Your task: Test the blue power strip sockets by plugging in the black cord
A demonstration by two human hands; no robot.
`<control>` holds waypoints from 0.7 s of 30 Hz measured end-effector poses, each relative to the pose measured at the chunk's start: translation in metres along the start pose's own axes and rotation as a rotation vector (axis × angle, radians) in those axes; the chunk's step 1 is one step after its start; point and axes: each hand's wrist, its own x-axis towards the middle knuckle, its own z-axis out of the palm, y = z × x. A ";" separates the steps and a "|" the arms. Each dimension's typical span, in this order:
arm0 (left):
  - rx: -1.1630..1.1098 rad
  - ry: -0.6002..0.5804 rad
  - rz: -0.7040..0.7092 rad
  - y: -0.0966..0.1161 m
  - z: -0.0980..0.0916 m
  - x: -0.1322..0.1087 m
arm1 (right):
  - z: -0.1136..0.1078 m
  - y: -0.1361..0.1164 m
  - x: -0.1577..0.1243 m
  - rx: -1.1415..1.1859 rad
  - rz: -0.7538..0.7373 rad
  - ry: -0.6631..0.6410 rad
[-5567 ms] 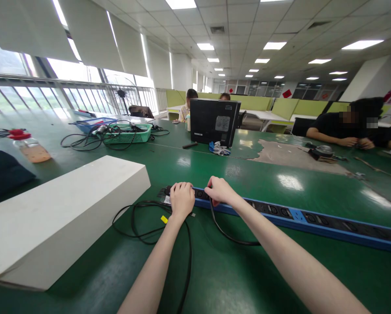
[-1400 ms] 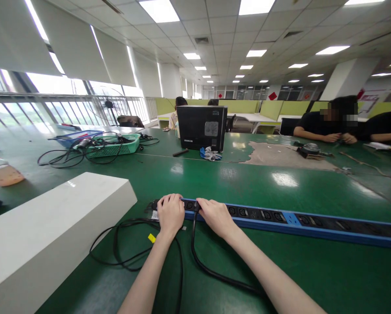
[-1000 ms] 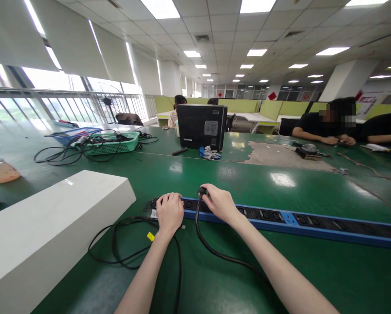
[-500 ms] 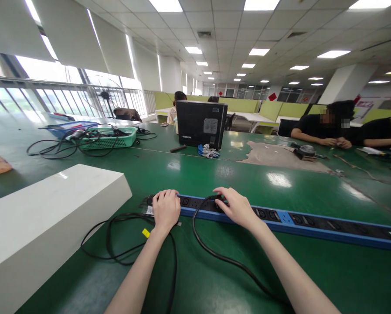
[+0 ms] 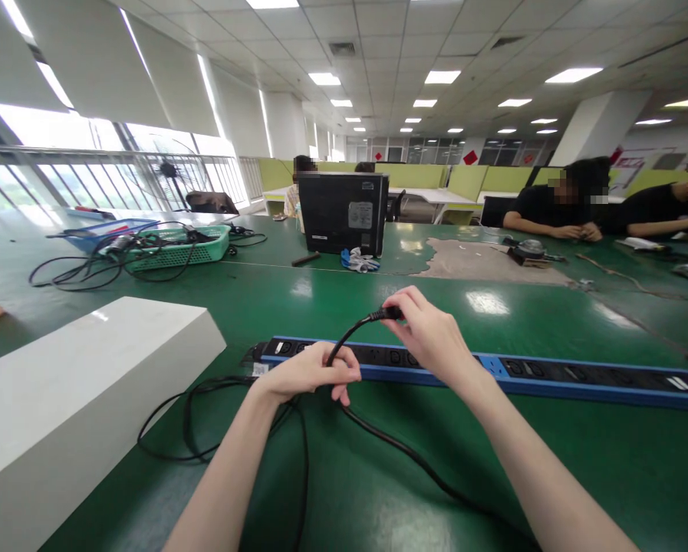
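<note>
A long blue and black power strip (image 5: 585,374) with several sockets lies across the green table. Above it, my right hand (image 5: 429,330) pinches the black plug (image 5: 388,313) of a power cable, clear of the sockets. The cable (image 5: 413,454) curves down from the plug to my left hand (image 5: 314,369), whose fingers are closed around it in front of the strip. From there it runs toward the lower right. Another black cable (image 5: 189,429) lies in loops left of my left hand, by the strip's left end.
A white box (image 5: 102,345) stands at the left. Farther back are a green basket (image 5: 205,247) with tangled cables, a blue tray (image 5: 84,239), a black monitor-like case (image 5: 340,215) and gloves (image 5: 360,261). Two people in black (image 5: 542,207) sit at the far right.
My right hand has lifted the plug up off the power strip. My left hand has left the strip's left end, moved right and taken hold of the cable.
</note>
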 end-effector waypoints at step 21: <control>-0.122 -0.301 -0.050 0.062 0.226 -0.031 | -0.134 0.053 0.056 0.183 0.001 0.519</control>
